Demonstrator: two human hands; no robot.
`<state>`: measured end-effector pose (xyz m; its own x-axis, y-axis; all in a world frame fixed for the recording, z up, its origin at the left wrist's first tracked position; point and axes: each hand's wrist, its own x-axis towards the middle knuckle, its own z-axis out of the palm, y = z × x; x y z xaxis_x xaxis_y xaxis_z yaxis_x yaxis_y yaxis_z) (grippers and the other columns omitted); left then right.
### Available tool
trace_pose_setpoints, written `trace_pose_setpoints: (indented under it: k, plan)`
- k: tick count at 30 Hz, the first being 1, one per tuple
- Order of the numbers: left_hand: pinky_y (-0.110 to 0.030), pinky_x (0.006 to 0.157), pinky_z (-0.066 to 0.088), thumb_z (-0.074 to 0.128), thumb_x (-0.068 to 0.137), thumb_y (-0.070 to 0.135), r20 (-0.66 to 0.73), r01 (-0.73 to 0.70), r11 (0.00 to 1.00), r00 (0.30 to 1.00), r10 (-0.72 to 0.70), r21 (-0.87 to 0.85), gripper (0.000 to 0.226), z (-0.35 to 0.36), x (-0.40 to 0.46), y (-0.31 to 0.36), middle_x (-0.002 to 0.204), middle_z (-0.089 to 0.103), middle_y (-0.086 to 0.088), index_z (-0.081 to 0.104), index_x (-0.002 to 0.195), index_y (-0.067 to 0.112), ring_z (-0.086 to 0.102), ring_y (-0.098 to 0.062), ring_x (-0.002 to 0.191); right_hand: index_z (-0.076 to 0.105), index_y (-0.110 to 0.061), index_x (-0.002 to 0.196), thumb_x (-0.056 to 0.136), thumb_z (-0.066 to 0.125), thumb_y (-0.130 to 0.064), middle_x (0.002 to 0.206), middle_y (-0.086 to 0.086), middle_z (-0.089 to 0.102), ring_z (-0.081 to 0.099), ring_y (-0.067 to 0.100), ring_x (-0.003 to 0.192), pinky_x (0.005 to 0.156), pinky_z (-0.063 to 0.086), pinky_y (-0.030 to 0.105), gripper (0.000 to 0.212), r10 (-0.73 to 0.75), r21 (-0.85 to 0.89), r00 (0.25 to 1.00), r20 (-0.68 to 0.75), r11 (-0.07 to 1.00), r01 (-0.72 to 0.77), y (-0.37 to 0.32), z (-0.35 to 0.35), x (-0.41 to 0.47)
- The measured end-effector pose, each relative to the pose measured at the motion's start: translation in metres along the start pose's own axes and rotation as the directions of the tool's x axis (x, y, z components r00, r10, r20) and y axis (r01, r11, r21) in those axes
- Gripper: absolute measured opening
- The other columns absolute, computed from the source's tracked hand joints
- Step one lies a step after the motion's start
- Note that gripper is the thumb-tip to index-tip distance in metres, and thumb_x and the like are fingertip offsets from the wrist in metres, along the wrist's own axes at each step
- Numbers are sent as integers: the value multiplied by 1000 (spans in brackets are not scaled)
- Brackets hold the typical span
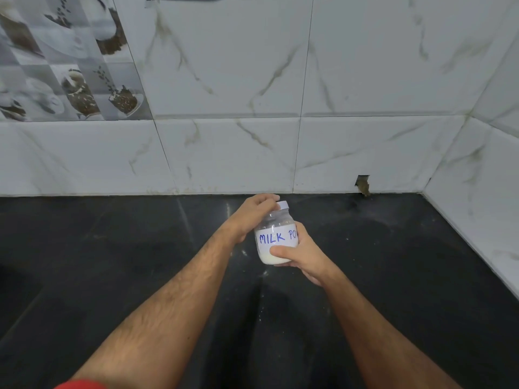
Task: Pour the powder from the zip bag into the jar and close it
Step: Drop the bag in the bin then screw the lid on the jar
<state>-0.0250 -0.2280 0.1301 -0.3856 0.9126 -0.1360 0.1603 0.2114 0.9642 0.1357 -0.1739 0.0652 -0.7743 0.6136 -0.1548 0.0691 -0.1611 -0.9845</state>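
Observation:
A small clear jar [273, 230] with a white label reading "MILK PO..." in blue is held above the black counter, tilted slightly. White powder fills its lower part. My right hand [299, 252] wraps around the jar's body from the right and below. My left hand [251, 217] grips the white lid [283, 204] on top of the jar from the left. No zip bag is in view.
The black stone counter [112, 262] runs to a white marble-tiled wall [238, 153] at the back and on the right. Specks of white powder lie on the counter below the jar. A small hole [363, 184] breaks the wall's base.

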Motion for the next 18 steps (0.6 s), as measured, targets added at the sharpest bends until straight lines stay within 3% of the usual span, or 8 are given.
trace_pose_setpoints:
  k: [4, 7, 9, 12, 16, 18]
  plan:
    - [-24, 76, 48, 59, 90, 36, 92, 6, 993, 996, -17, 119, 29, 0, -2, 9, 99, 71, 8, 67, 115, 23, 65, -6, 88, 36, -34, 128, 47, 94, -39, 118, -7, 62, 65, 12, 108, 74, 58, 21, 99, -69, -202, 993, -101, 978, 47, 0, -3, -4]
    - [-23, 71, 48, 55, 92, 59, 107, 1, 991, 994, -16, 136, 37, 3, -2, 16, 77, 71, 13, 68, 85, 26, 66, -3, 70, 32, -43, 125, 46, 91, -50, 112, -19, 59, 64, 8, 102, 69, 55, 16, 99, -110, -373, 984, -140, 927, 50, -2, -4, -6]
    - [-26, 75, 50, 55, 92, 61, 75, 1, 989, 997, -12, 149, 41, 9, -2, 17, 75, 71, 9, 65, 75, 25, 66, -9, 71, 30, -50, 120, 45, 89, -54, 107, -23, 59, 64, 5, 97, 68, 53, 15, 96, -141, -441, 972, -187, 896, 46, -6, -2, -9]
    - [-31, 75, 49, 60, 91, 52, -10, 20, 995, 1000, -19, 101, 35, 18, 0, 18, 77, 70, 4, 67, 75, 21, 64, -14, 73, 32, -53, 119, 41, 86, -58, 107, -23, 58, 61, 1, 95, 70, 48, 14, 95, -221, -523, 938, -269, 851, 50, -9, 2, -13]
    - [-31, 70, 48, 59, 87, 50, -130, 97, 993, 988, -87, 68, 33, 28, 3, 19, 80, 70, 1, 68, 78, 20, 62, -18, 73, 31, -43, 136, 47, 81, -60, 115, -14, 49, 50, 4, 102, 79, 43, 23, 104, -336, -695, 890, -309, 718, 30, -10, 8, -16]
    - [-36, 75, 52, 60, 86, 48, -158, 92, 993, 984, -79, 75, 37, 31, 4, 21, 86, 75, -4, 70, 82, 13, 66, -22, 78, 32, -46, 133, 48, 80, -59, 111, -15, 51, 52, 5, 100, 79, 46, 23, 98, -331, -686, 889, -316, 727, 26, -13, 8, -17]
